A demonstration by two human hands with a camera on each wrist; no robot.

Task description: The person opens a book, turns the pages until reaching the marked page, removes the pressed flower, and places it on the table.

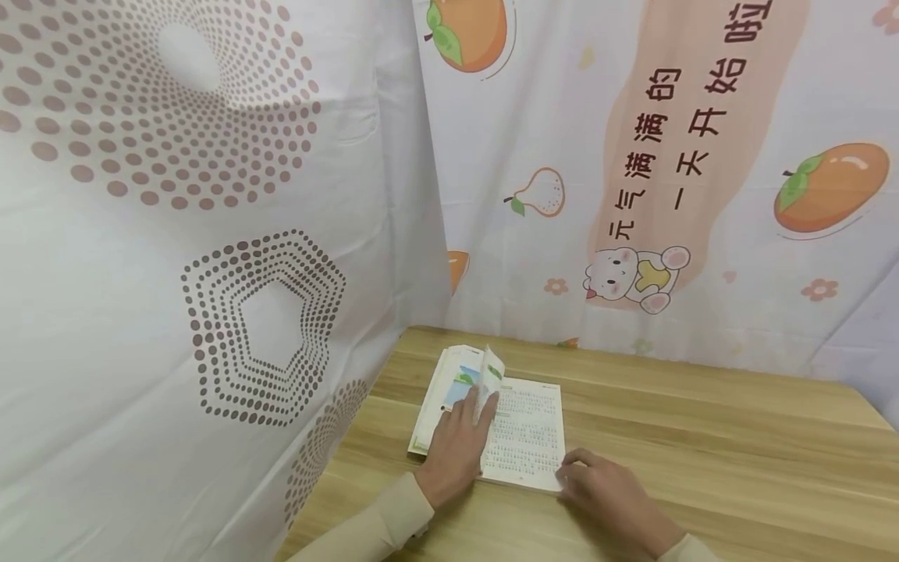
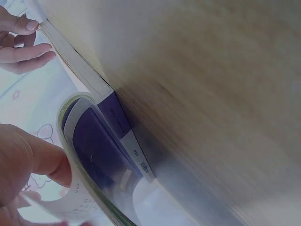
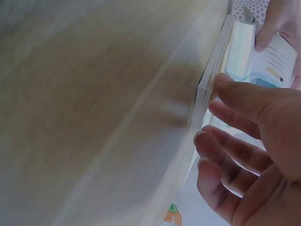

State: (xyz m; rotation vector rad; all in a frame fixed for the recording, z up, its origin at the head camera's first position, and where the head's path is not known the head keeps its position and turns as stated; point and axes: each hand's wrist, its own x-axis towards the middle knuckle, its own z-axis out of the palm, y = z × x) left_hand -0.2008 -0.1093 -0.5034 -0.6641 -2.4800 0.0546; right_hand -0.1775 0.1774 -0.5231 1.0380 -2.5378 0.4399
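Note:
A book [image 1: 523, 437] lies spread on the table, its right page full of printed text, its left one bearing a blue and green picture. One leaf [image 1: 494, 367] stands up near the middle. My left hand [image 1: 456, 449] rests over the left page and the gutter, fingers extended, the raised leaf by its thumb and forefinger. In the left wrist view its thumb [image 2: 51, 162] presses on the curved pages, and a purple and white cover [image 2: 120, 117] shows beneath. My right hand [image 1: 607, 492] is at the lower right corner, thumb and forefinger pinching the page edges [image 3: 214, 89], other fingers loosely bent.
The wood-grain table [image 1: 702, 437] extends to the right of the book. A white curtain with brown dot patterns [image 1: 274, 328] hangs close on the left. Behind the table is another curtain [image 1: 555, 257] printed with fruit, flowers, lettering and a cartoon animal.

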